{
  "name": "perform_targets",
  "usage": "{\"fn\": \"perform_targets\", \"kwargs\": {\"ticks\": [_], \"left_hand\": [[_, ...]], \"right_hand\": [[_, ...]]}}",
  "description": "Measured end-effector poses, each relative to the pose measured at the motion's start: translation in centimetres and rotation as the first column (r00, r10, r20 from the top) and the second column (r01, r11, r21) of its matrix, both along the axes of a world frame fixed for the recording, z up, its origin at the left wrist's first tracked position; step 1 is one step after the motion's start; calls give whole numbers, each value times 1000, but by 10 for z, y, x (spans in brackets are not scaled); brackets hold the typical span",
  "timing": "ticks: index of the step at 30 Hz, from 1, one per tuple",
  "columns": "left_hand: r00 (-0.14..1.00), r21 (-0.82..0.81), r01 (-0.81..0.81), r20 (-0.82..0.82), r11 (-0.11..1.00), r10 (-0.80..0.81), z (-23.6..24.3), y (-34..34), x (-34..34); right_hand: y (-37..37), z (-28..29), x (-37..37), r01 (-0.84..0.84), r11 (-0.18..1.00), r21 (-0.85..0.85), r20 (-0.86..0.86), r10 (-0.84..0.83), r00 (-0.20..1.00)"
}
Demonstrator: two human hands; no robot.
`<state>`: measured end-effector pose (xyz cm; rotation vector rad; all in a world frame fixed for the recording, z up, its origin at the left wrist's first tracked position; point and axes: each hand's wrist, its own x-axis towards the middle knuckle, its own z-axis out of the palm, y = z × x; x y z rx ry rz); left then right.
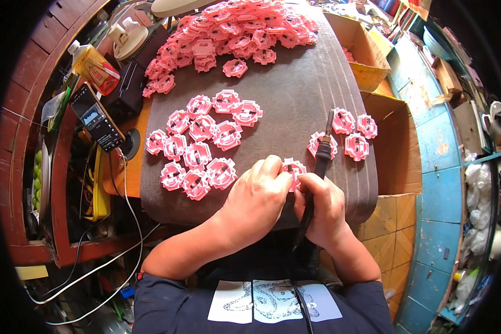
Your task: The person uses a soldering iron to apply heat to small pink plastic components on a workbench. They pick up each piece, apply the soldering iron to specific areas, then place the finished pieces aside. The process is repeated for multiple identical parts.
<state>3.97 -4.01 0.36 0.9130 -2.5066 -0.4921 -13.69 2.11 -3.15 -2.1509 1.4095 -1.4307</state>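
Observation:
My left hand is closed around the side of a pink plastic piece with a dark part in it, near the front of the dark mat. My right hand grips a black pen-shaped tool, likely a soldering iron, angled upright with its cord hanging down, and its thumb is at that same piece. Left of my hands lie several similar pieces. Several more sit at the right, partly behind the tool.
A big pile of pink pieces covers the far end. At left are a phone on a stand with cables, a bottle and a black box. Cardboard boxes stand along the right edge, beside blue cabinets.

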Motion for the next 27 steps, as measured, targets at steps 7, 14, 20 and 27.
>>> {"fn": "perform_targets", "kwargs": {"ticks": [7,14,20,27], "left_hand": [[949,180,99,-314,979,-38,-12,7,3],[915,129,87,-402,988,-28,-31,-3,0],[903,134,62,-429,989,1,-34,0,-1],[899,128,32,-437,991,27,-31,2,-4]], "right_hand": [[-2,-5,-1,-26,1000,2,124,25,992],[-1,-8,-1,-40,997,63,228,25,973],[-4,-8,-1,-24,998,56,208,12,978],[-2,-16,0,39,997,71,247,-55,967]]}}
